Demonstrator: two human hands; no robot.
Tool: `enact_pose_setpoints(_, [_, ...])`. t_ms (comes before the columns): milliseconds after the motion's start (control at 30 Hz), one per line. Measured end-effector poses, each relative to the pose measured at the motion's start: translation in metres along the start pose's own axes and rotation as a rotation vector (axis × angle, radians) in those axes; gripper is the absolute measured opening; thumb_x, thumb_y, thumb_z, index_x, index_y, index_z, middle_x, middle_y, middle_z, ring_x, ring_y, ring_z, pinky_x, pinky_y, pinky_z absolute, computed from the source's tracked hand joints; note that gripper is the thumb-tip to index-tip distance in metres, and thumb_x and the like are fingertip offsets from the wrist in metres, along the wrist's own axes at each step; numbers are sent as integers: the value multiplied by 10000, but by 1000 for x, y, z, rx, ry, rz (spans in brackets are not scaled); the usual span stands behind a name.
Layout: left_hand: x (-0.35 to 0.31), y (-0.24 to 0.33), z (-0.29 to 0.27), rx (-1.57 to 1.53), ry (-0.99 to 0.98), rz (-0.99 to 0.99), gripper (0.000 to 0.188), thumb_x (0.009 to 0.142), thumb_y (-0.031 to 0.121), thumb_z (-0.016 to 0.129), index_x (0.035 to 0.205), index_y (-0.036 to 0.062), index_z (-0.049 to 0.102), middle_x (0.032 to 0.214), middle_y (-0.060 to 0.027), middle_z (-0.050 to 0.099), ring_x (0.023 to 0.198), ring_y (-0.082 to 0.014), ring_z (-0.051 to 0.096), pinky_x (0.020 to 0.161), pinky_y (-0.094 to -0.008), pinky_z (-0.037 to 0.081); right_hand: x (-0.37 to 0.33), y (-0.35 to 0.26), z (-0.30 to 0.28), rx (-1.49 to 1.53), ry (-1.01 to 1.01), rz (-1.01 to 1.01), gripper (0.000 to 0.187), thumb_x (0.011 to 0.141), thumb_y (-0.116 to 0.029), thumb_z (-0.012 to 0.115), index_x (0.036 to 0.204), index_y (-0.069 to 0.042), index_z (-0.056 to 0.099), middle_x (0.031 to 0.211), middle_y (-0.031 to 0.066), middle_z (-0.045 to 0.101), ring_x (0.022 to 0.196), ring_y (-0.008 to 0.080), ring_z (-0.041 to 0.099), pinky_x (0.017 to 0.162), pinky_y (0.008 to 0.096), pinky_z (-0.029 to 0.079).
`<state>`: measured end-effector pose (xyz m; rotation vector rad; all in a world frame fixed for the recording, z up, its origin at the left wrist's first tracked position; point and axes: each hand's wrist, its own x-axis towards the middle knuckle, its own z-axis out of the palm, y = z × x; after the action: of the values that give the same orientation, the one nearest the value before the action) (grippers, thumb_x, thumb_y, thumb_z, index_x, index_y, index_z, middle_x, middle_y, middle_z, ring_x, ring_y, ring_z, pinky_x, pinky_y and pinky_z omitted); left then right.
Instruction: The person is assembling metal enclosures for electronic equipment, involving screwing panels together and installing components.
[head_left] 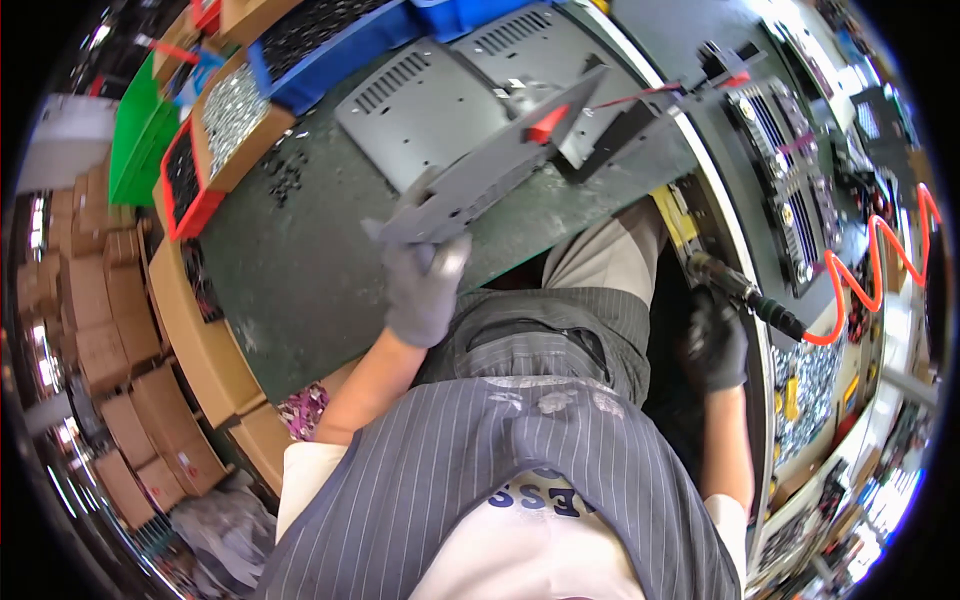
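My left hand (422, 290), in a grey glove, is closed on the near end of a long grey metal panel (490, 180). The panel is tilted up over the bench, has slots and small holes, and carries a red piece (548, 124) near its far end. My right hand (715, 345), in a dark glove, is beside a black air screwdriver (745, 292) at the bench's right edge. Blur and the dark glove hide its fingers, so whether they grip the screwdriver cannot be made out. Flat grey vented plates (425, 105) lie on the bench beyond the raised panel.
The dark green bench (300, 290) holds loose black screws (287, 175). Along its back left are a blue bin (300, 90), a red bin (205, 200) and a box of silvery fasteners (235, 115). An orange coiled hose (880, 250) runs to the screwdriver. Slotted metal parts (790, 200) lie at right.
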<state>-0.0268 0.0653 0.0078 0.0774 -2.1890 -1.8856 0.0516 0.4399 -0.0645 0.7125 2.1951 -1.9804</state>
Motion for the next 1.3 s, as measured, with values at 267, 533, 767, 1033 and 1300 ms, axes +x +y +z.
enact_pose_setpoints(267, [15, -20, -80, -426, 364, 26, 280, 947, 189, 437, 1144, 6, 517, 1096, -64, 566, 1019, -208, 523, 921, -354, 401, 4, -36, 103, 13, -290, -205, 317, 903, -163, 489, 1158, 21, 523, 848, 57, 600, 696, 110, 560, 610, 215, 437])
enact_pose_setpoints(533, [0, -1, -221, -1085, -21, -277, 521, 930, 392, 454, 1303, 29, 419, 1093, -167, 609, 836, -281, 629, 656, -371, 513, 122, -112, 114, 254, 16, -571, 553, 918, -356, 465, 1352, -24, 375, 1280, 164, 470, 1183, 261, 438, 1016, 375, 307])
enact_pose_setpoints(767, [-27, 62, -201, 130, 741, 173, 412, 915, 184, 450, 1267, -28, 461, 1274, -106, 499, 1207, -192, 446, 1033, -344, 340, 159, -132, 115, 272, -239, -357, 715, 884, -606, 394, 1353, -65, 377, 1295, 123, 482, 1173, 236, 468, 977, 403, 369])
enact_pose_setpoints(1033, [-26, 71, -171, 1215, 39, 424, 259, 850, 327, 567, 1018, 142, 633, 743, -15, 599, 688, -204, 588, 591, -344, 430, 9, -271, 193, 177, -82, -947, 487, 802, -156, 572, 1230, 32, 437, 979, 107, 584, 855, 155, 571, 758, 270, 449])
enact_pose_setpoints(1300, [7, 65, -162, 1179, 175, 464, 217, 854, 336, 556, 930, 155, 649, 675, -18, 580, 602, -203, 560, 541, -356, 411, 11, -227, 298, -993, -142, -1358, 290, 816, -230, 599, 1065, -86, 561, 790, 112, 622, 711, 259, 607, 651, 356, 476])
